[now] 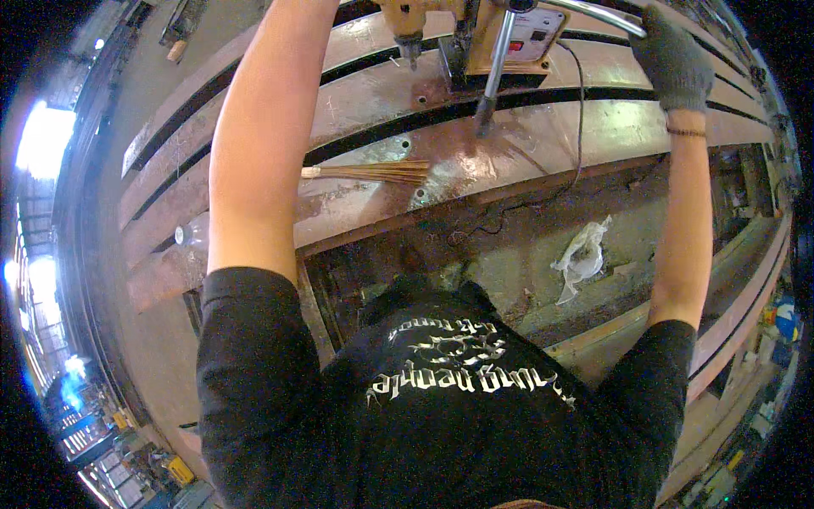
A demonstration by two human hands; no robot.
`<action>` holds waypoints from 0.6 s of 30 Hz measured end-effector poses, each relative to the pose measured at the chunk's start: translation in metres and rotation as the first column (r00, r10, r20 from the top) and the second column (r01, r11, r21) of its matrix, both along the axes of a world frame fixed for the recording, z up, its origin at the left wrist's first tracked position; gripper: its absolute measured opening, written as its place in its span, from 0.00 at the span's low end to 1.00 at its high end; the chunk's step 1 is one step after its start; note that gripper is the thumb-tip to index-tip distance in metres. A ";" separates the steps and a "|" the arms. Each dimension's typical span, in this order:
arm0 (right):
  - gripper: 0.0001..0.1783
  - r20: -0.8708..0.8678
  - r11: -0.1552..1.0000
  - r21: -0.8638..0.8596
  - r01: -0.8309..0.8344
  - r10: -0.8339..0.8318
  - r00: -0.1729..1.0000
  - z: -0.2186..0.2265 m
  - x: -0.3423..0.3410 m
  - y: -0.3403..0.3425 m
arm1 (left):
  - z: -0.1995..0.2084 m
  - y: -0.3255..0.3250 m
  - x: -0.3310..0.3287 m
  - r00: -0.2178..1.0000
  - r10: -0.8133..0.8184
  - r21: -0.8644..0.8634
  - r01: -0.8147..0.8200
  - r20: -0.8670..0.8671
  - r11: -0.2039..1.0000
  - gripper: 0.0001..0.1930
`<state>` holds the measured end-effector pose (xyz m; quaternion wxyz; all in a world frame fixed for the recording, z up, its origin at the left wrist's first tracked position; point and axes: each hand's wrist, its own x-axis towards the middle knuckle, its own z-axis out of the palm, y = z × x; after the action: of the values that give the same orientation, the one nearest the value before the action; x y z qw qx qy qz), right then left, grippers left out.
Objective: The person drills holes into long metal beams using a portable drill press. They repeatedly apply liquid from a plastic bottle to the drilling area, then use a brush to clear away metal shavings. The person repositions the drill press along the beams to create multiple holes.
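Observation:
A yellowish drilling machine (482, 59) with a dark base stands on slotted steel bars at the top of the view. Its drill spindle (410, 49) points down over the metal left of the base. My right hand (676, 72), in a dark grey knitted glove, is closed around the end of a shiny feed lever (598, 15) that reaches right from the machine. Another lever of the machine (498, 68), with a dark grip, slants down in front of its control panel. My left forearm (263, 127) stretches up past the top edge, left of the spindle; that hand is out of view.
A brush of thin sticks (373, 172) lies on the nearest steel bar (475, 165), close to several drilled holes. A black cable (582, 119) hangs over the edge. Crumpled clear plastic (582, 261) lies lower down. A clear bottle (192, 233) sits beside my left arm.

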<state>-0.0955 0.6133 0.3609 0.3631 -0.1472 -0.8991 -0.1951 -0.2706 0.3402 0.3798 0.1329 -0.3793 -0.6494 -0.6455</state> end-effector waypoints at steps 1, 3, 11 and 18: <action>0.11 0.069 0.999 -0.009 0.045 -0.044 0.997 -0.011 0.000 0.017 | -0.003 -0.001 -0.001 1.000 -0.004 -0.002 0.004 0.008 1.000 0.43; 0.16 0.056 0.995 0.071 0.065 -0.069 0.996 -0.032 0.003 0.018 | -0.009 -0.002 -0.004 1.000 -0.017 -0.011 0.017 0.027 1.000 0.42; 0.17 0.165 0.965 0.044 0.258 -0.262 0.951 -0.051 0.005 -0.015 | -0.023 -0.015 -0.010 0.996 -0.045 -0.023 0.047 0.075 0.999 0.39; 0.23 0.053 0.978 0.177 -0.107 0.099 0.994 -0.029 0.001 0.047 | -0.020 -0.014 -0.012 0.995 -0.084 -0.022 0.085 0.056 0.996 0.35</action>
<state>-0.0944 0.6604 0.3314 0.3648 -0.0627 -0.8921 -0.2592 -0.2822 0.3262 0.3595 0.0829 -0.3903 -0.6441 -0.6527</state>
